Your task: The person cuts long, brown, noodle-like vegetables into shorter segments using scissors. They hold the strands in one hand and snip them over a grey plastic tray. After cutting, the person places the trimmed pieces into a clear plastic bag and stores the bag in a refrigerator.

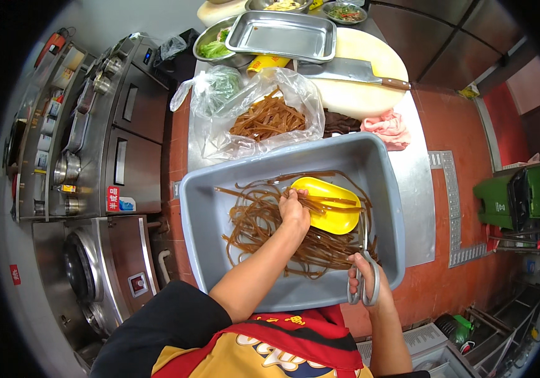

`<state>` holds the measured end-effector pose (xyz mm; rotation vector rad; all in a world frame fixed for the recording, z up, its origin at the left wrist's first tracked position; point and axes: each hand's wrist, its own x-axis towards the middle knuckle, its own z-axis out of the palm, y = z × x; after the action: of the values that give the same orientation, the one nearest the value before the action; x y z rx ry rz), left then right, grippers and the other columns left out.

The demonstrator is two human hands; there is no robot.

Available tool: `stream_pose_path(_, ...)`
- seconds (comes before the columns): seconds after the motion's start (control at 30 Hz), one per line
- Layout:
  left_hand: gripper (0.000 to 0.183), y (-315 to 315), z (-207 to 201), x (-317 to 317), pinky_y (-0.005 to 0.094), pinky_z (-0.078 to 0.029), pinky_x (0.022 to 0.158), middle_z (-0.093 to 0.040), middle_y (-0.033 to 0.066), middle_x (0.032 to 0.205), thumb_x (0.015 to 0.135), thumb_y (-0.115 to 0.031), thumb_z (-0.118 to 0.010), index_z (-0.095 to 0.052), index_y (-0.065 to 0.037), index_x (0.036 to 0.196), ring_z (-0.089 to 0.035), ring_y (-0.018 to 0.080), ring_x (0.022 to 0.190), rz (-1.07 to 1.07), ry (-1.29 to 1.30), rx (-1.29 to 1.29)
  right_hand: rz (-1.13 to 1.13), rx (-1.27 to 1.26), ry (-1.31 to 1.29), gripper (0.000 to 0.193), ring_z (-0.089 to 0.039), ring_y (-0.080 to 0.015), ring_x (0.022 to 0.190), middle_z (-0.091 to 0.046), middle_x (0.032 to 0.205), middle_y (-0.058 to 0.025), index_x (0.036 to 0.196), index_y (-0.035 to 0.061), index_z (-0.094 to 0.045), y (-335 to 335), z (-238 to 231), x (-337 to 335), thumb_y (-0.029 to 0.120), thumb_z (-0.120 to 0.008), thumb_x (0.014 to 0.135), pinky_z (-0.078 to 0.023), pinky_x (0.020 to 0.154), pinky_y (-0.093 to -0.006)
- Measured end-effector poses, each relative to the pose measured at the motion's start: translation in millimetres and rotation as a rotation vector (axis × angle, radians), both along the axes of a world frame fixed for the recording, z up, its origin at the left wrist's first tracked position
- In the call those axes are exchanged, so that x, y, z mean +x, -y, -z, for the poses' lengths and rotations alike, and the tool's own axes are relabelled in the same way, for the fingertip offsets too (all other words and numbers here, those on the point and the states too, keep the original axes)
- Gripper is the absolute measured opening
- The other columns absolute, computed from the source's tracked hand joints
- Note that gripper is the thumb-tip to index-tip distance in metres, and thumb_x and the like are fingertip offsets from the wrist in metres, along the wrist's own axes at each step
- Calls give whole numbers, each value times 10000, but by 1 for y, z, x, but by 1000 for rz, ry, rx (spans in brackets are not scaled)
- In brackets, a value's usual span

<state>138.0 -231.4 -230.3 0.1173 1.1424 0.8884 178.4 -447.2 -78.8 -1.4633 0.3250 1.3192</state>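
A grey plastic tub [194, 246] in front of me holds a tangle of long, brown, noodle-like strips [254, 220] in liquid. My left hand [294, 211] is closed on a bunch of these strips, which run right across a shallow yellow dish [336, 220] inside the tub. My right hand [374, 277] grips scissors [363, 236] with grey loop handles, their blades pointing up near the dish's right side. Beyond the tub's far rim, shorter brown strips [269, 118] lie in an opened clear plastic bag [216, 142].
A cleaver [349, 71] lies on a round cutting board [371, 50] behind the tub. Nearby are a metal tray [282, 34], a bowl of greens [214, 47], a tied bag [219, 88] and a pink cloth [386, 129]. A green bin [497, 198] stands right.
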Motion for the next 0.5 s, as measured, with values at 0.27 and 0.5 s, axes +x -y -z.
stream_pose_path(0.27,146,1,-21,-4,366,-424,840,-545,19,800,1016,-168,-385,-475,-104,922,-565,151,788,71,-43,-23,-170,-31,-265,459,-452,-113,545,-497,702,-23,996,45,-511,-22,19,7,476,-611,874,-385,458,-255)
stream_pose_path(0.5,135,5,-30,-15,366,-437,814,-541,20,808,1017,-171,-381,-462,-103,933,-566,155,788,119,-35,37,-130,12,-330,460,-434,-106,517,-462,667,-6,921,72,-518,-48,49,1,507,-642,838,-357,444,-239)
